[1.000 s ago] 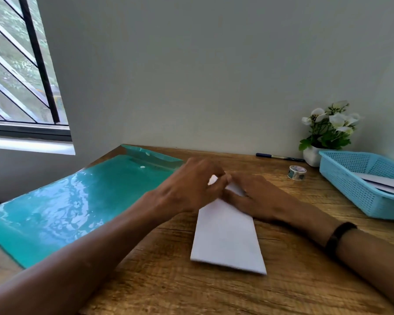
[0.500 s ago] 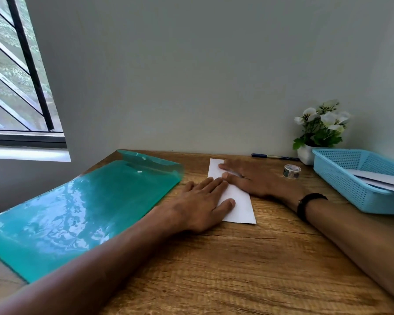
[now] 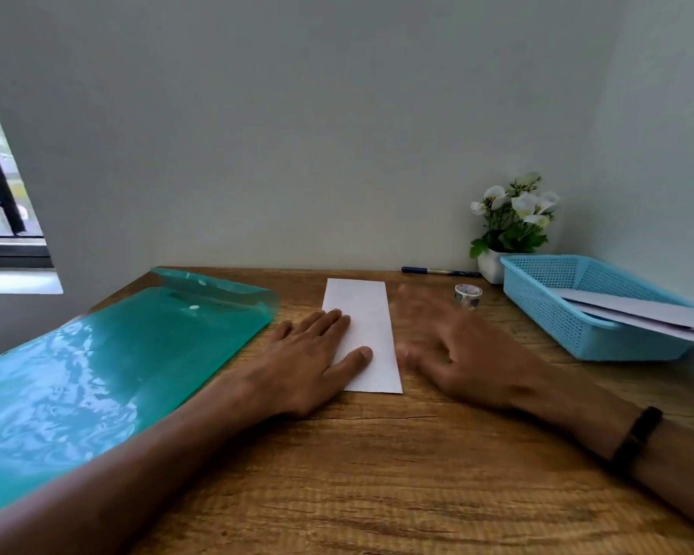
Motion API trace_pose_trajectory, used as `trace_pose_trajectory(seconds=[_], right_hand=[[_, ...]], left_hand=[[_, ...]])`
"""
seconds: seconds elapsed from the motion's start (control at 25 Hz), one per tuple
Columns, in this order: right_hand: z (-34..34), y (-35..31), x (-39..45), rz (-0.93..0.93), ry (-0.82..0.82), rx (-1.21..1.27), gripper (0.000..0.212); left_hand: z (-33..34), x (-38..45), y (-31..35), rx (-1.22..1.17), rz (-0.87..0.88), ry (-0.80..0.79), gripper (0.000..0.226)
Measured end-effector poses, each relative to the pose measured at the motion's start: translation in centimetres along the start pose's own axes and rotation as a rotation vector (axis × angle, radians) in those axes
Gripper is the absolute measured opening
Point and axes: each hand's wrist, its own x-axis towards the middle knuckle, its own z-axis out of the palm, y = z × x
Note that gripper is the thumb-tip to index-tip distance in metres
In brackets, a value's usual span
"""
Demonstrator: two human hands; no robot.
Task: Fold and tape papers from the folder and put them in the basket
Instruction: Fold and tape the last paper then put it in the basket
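A folded white paper [image 3: 367, 322] lies lengthwise on the wooden desk [image 3: 377, 474], near the wall. My left hand [image 3: 309, 362] rests flat on its left edge, fingers and thumb pressing it down. My right hand [image 3: 453, 350] is blurred, spread open just right of the paper and off it, holding nothing. A small roll of tape [image 3: 468, 296] stands beyond the right hand. The teal plastic folder [image 3: 109, 378] lies at the left with its flap up. The blue basket [image 3: 577, 310] at the right holds folded white papers [image 3: 638, 310].
A blue pen [image 3: 437, 271] lies along the wall. A white pot of white flowers [image 3: 511, 222] stands behind the basket in the corner. A window is at the far left. I wear a black band on my right wrist [image 3: 638, 434].
The paper went from the desk's middle to a spot nearer the wall. My left hand slid down onto its left edge. My right hand left the paper's top and moved right.
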Motion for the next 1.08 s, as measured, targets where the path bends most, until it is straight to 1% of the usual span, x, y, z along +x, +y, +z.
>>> trace_pose_trajectory(seconds=[0.04,0.08,0.12,0.16,0.2,0.28,0.32,0.4,0.52,0.6,0.72,0.8,0.88,0.96,1.08], right_hand=[[-0.3,1.1,0.3,0.054,0.164,-0.043,0.069],[-0.6,2.2,0.7,0.139,0.293,-0.073,0.071],[-0.9,3.4,1.1,0.242,0.37,-0.061,0.073],[-0.9,4.6,1.5,0.337,0.397,-0.011,0.075],[-0.9,5.6,1.7,0.406,0.381,0.045,0.077],[-0.5,6.9,1.9,0.457,0.298,0.095,0.072],[-0.4,7.3,2.1,0.436,0.282,0.088,0.065],[-0.5,7.3,2.6,0.378,0.303,0.066,0.047],[-0.6,6.3,2.4,0.331,0.384,0.139,0.034],[-0.5,4.1,1.4,0.249,0.445,0.252,0.03],[0.2,-0.6,0.1,0.069,0.505,0.365,0.029],[0.6,-2.6,-0.3,-0.09,0.538,0.384,0.03],[0.6,-3.1,-0.5,-0.201,0.54,0.348,0.03],[0.6,-3.0,-0.7,-0.233,0.53,0.332,0.028],[0.6,-3.1,-0.9,-0.242,0.537,0.357,0.031]], left_hand=[[-0.1,-0.3,0.1,-0.04,-0.009,0.029,0.079],[-0.2,-0.5,0.3,-0.081,-0.014,0.066,0.078],[-0.3,-0.8,0.6,-0.119,-0.013,0.112,0.076],[-0.5,-1.0,0.9,-0.151,-0.003,0.161,0.072],[-0.6,-1.2,1.3,-0.176,0.017,0.206,0.069],[-0.8,-1.6,2.0,-0.206,0.077,0.278,0.063],[-0.8,-1.7,2.2,-0.211,0.114,0.309,0.061],[-0.7,-1.9,2.5,-0.203,0.17,0.35,0.056],[-0.5,-1.7,2.3,-0.207,0.188,0.412,0.049],[-0.2,-1.2,1.8,-0.277,0.18,0.47,0.047],[-0.2,-0.7,1.2,-0.398,0.176,0.514,0.055],[-0.3,-0.8,1.3,-0.468,0.196,0.514,0.059],[-0.5,-1.1,1.7,-0.496,0.231,0.539,0.053],[-0.5,-1.4,2.0,-0.483,0.254,0.579,0.042],[-0.4,-1.5,2.1,-0.445,0.273,0.626,0.04]])
